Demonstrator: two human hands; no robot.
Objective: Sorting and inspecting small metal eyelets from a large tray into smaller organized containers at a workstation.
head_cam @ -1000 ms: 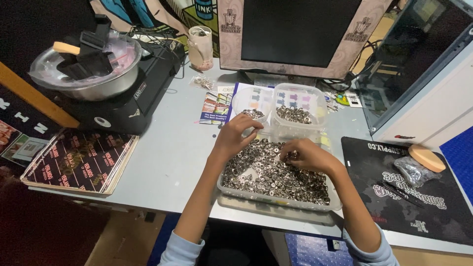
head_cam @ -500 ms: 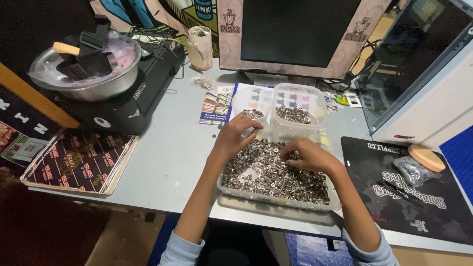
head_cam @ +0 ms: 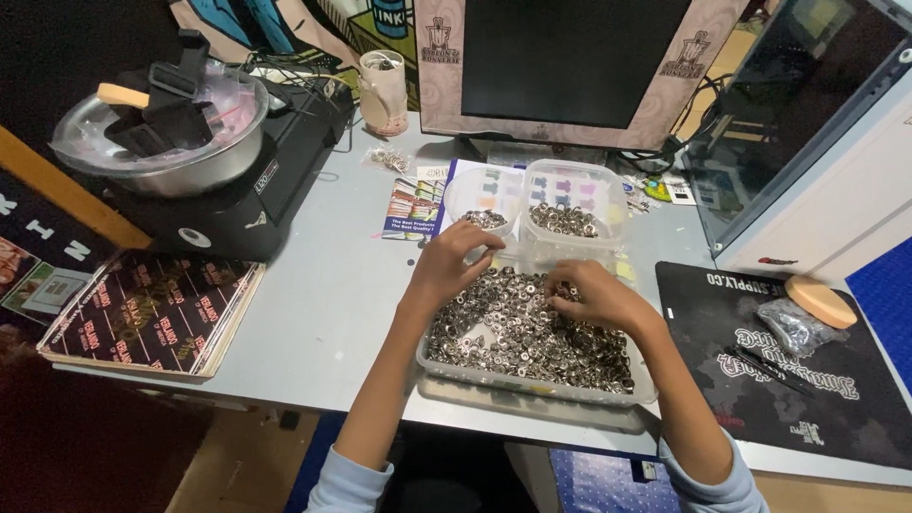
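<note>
head view, risks. the tray [head_cam: 638,385] of small metal rings [head_cam: 518,332] sits at the near edge of the tabletop [head_cam: 313,294], its near rim about level with that edge. judgement: downward pressure from a forearm on the near rim could tip the tray and spill rings to the floor. the rings are heaped close to rim height, so a broad sweep of the fingers could push some over the side onto the tabletop. the two tubs [head_cam: 570,204] stand just beyond the tray, touching or nearly touching its far rim; a knock from the left hand [head_cam: 456,261] could shift the left tub or scatter its contents. rings carried across the gap between tray and tub could drop onto the leaflet [head_cam: 413,204] beneath.

head view, hand pose. the left hand is at the far left corner of the tray, palm down, fingers curled together at the tips near the rim of the left tub; whether a ring is pinched there cannot be told. its forearm runs from the near edge up across the left side of the tray. the right hand [head_cam: 589,294] rests palm down on the pile, right of centre, fingers bent and drawn together into the rings; what it grips, if anything, is hidden. its forearm crosses the near right corner of the tray.

head view, surroundings. a monitor [head_cam: 570,66] stands at the far side, a metal bowl [head_cam: 161,142] far left, a black mat [head_cam: 760,380] right.
</note>
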